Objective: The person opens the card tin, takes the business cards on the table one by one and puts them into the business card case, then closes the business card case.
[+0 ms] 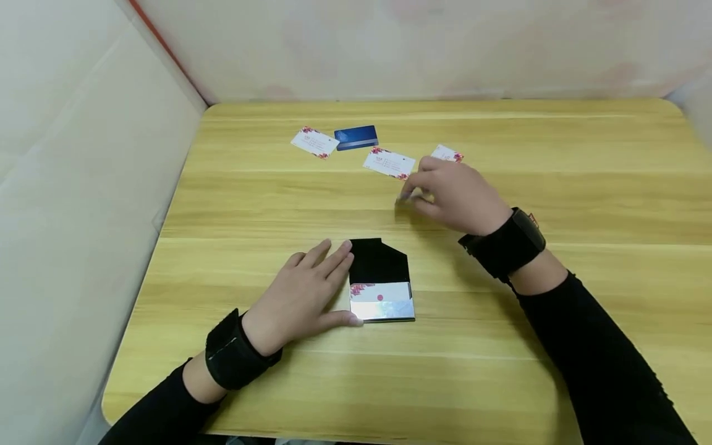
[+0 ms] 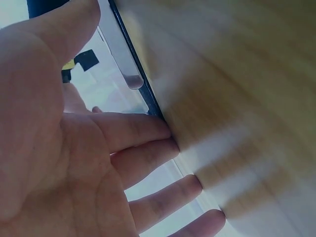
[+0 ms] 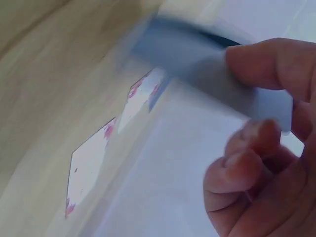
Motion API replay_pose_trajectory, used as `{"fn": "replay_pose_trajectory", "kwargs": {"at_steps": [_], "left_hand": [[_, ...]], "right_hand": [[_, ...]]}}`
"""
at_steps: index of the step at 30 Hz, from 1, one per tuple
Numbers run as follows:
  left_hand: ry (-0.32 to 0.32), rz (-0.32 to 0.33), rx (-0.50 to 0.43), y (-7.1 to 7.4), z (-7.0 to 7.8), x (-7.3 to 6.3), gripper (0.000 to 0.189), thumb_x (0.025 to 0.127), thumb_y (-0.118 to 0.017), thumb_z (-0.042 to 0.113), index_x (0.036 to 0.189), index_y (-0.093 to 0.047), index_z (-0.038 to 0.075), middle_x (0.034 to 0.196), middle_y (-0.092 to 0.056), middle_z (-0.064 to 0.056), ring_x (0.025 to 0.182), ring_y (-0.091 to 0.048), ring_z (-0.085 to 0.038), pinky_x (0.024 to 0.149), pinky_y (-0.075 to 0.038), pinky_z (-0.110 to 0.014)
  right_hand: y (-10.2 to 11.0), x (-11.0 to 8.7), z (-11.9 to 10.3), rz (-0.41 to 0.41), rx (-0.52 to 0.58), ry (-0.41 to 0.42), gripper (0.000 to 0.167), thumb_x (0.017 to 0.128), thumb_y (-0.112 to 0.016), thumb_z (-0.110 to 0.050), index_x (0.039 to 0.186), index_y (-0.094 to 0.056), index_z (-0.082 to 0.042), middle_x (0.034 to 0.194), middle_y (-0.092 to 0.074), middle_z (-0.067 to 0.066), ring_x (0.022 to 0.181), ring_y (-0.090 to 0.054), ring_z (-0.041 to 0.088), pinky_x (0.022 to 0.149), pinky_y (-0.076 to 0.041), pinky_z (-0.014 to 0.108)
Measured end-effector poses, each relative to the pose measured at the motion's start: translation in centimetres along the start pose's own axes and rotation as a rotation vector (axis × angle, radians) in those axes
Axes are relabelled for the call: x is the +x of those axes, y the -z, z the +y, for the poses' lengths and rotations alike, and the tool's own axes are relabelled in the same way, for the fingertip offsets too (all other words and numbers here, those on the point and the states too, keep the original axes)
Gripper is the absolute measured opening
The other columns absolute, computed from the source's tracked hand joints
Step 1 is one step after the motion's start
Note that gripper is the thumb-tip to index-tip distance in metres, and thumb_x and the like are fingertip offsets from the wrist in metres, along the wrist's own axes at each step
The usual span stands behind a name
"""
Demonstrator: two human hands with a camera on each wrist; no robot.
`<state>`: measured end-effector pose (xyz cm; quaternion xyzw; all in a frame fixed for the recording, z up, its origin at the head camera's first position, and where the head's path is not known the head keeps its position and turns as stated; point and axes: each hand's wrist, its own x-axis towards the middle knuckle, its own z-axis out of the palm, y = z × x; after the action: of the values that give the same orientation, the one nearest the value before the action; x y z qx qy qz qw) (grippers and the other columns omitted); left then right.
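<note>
A business card case (image 1: 380, 262) lies open on the table, its black lid flipped back. In its silver pocket sits a white card (image 1: 389, 290) with pink flowers. My left hand (image 1: 303, 300), fingers straight, rests against the case's left side, with the thumb at the lower corner. Beyond the case, above the table, my right hand (image 1: 458, 191) pinches a card (image 3: 197, 69) between thumb and fingers; it looks blue-grey and is blurred in the right wrist view.
Toward the back of the wooden table (image 1: 250, 204) lie a white floral card (image 1: 314, 143), a blue card (image 1: 356, 137) and another white floral card (image 1: 388, 162). A further floral card (image 1: 447, 152) is partly hidden behind my right hand. A pale wall (image 1: 389, 49) borders the far edge.
</note>
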<state>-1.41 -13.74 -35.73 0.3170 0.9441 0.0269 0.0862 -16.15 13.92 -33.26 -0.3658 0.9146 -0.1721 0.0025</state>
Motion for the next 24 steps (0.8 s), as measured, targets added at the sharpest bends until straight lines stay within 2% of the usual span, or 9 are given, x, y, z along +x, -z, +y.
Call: {"fn": "replay_pose_trajectory", "kwargs": {"at_steps": [3, 7, 11, 14, 17, 21, 24], "left_hand": [[0.01, -0.007, -0.009, 0.1, 0.0, -0.2, 0.097, 0.086, -0.052, 0.076, 0.154, -0.039, 0.007, 0.163, -0.029, -0.008, 0.147, -0.03, -0.037, 0.105, -0.041, -0.055], [0.0, 0.005, -0.014, 0.1, 0.0, -0.2, 0.097, 0.086, -0.052, 0.076, 0.153, -0.039, 0.007, 0.163, -0.03, -0.009, 0.147, -0.031, -0.038, 0.105, -0.041, -0.055], [-0.001, 0.018, -0.006, 0.1, -0.1, -0.1, 0.097, 0.086, -0.052, 0.076, 0.153, -0.04, 0.007, 0.162, -0.032, -0.008, 0.146, -0.032, -0.038, 0.104, -0.042, -0.055], [-0.001, 0.015, -0.006, 0.1, -0.2, -0.1, 0.096, 0.086, -0.052, 0.076, 0.153, -0.04, 0.007, 0.162, -0.031, -0.008, 0.146, -0.032, -0.038, 0.104, -0.042, -0.055], [-0.005, 0.015, -0.007, 0.1, -0.2, -0.1, 0.096, 0.086, -0.053, 0.076, 0.153, -0.04, 0.007, 0.162, -0.031, -0.009, 0.147, -0.031, -0.038, 0.104, -0.041, -0.055], [-0.009, 0.018, -0.006, 0.2, -0.2, -0.1, 0.096, 0.086, -0.053, 0.075, 0.153, -0.04, 0.007, 0.162, -0.031, -0.009, 0.146, -0.032, -0.038, 0.104, -0.041, -0.055], [-0.012, 0.023, -0.01, 0.2, -0.1, -0.1, 0.096, 0.086, -0.053, 0.075, 0.153, -0.041, 0.007, 0.162, -0.031, -0.009, 0.146, -0.032, -0.038, 0.104, -0.041, -0.055]], "right_hand": [[-0.1, -0.3, -0.8, -0.109, 0.004, -0.013, 0.011, 0.085, -0.076, -0.012, 0.096, -0.078, -0.014, 0.088, -0.064, -0.001, 0.073, -0.055, 0.015, 0.067, -0.047, 0.031], [-0.5, -0.8, -1.0, -0.254, -0.004, -0.082, 0.022, 0.08, -0.084, -0.021, 0.099, -0.077, -0.015, 0.088, -0.065, -0.001, 0.077, -0.056, 0.016, 0.072, -0.049, 0.033], [-0.8, -0.8, -0.7, -0.34, 0.024, -0.092, 0.025, 0.08, -0.084, -0.025, 0.1, -0.075, -0.014, 0.094, -0.067, -0.001, 0.081, -0.058, 0.016, 0.076, -0.051, 0.035], [-0.8, -0.8, -0.3, -0.349, 0.037, -0.105, 0.027, 0.079, -0.084, -0.024, 0.103, -0.072, -0.015, 0.097, -0.065, -0.001, 0.081, -0.057, 0.017, 0.074, -0.05, 0.034], [-0.7, -0.8, 0.3, -0.328, 0.048, -0.14, 0.041, 0.076, -0.087, -0.024, 0.112, -0.068, -0.016, 0.105, -0.062, 0.001, 0.086, -0.054, 0.02, 0.075, -0.048, 0.035], [-0.7, -0.9, 0.9, -0.325, 0.065, -0.176, 0.062, 0.074, -0.089, -0.029, 0.128, -0.061, -0.016, 0.117, -0.06, 0.003, 0.096, -0.051, 0.022, 0.082, -0.046, 0.036], [-0.7, -1.0, 1.1, -0.341, 0.04, -0.221, 0.07, 0.076, -0.086, -0.04, 0.136, -0.056, -0.019, 0.111, -0.06, 0.004, 0.092, -0.053, 0.022, 0.077, -0.045, 0.036]]}}
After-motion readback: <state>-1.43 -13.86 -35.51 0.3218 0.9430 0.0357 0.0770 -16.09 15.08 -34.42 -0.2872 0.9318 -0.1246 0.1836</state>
